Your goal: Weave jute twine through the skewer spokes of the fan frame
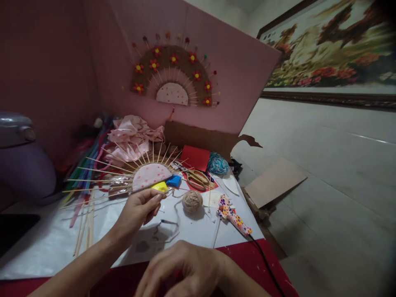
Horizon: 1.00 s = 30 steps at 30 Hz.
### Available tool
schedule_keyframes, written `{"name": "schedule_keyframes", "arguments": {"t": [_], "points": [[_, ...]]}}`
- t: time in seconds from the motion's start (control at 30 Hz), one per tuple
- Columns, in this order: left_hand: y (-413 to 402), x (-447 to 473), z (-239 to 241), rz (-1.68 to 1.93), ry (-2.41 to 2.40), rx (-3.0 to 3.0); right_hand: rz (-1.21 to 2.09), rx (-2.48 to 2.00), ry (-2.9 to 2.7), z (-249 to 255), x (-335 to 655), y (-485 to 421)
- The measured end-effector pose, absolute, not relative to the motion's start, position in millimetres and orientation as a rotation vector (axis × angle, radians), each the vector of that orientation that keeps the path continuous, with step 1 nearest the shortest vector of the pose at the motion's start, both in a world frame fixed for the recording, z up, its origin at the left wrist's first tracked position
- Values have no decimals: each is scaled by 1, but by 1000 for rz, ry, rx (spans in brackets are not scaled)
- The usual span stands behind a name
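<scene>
Dotted half-disc point(151, 176), left fingers point(154, 200) pinched together near it, right fingers point(154, 270) bent, cannot tell their grip

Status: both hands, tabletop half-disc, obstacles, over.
Left hand pinched near yellow packet, hold unclear. Right hand low in foreground. Half-disc just beyond left hand. Twine ball right of left hand, possible obstacle.
</scene>
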<state>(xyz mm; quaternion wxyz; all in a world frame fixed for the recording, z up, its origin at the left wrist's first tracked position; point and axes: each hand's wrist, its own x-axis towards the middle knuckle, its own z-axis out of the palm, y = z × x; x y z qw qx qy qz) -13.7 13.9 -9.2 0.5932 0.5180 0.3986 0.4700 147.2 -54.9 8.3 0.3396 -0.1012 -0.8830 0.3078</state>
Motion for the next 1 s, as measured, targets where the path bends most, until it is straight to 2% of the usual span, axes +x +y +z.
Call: {"name": "schedule_keyframes", "arguments": {"t": [0.07, 0.17, 0.3, 0.4, 0.47, 0.57, 0.7, 0.8, 1.0], "points": [[15, -15, -9, 1124, 910, 1198, 894, -248, -2301, 5, 147, -55], [15, -17, -6, 1179, 872, 1184, 962, -639, -2068, -10, 150, -45], [12, -19, 0, 1186, 800, 1132, 411, -1082, -1627, -19, 159, -23], [8, -18, 3, 1170, 755, 1096, 153, -1133, -1739, -10, 163, -8], [7, -18, 5, 1159, 723, 1092, 127, -1124, -1901, -2, 160, -1], [8, -20, 7, 1192, 704, 1101, 384, -1145, -1985, 5, 154, 7], [18, -29, 8, 1366, 851, 1196, 852, -1039, -1705, -1, 155, 13], [26, -35, 6, 1442, 982, 1288, 1007, -965, -1507, -12, 163, 11], [36, -36, 4, 1596, 947, 1206, 1148, -905, -1481, -24, 171, 6]]}}
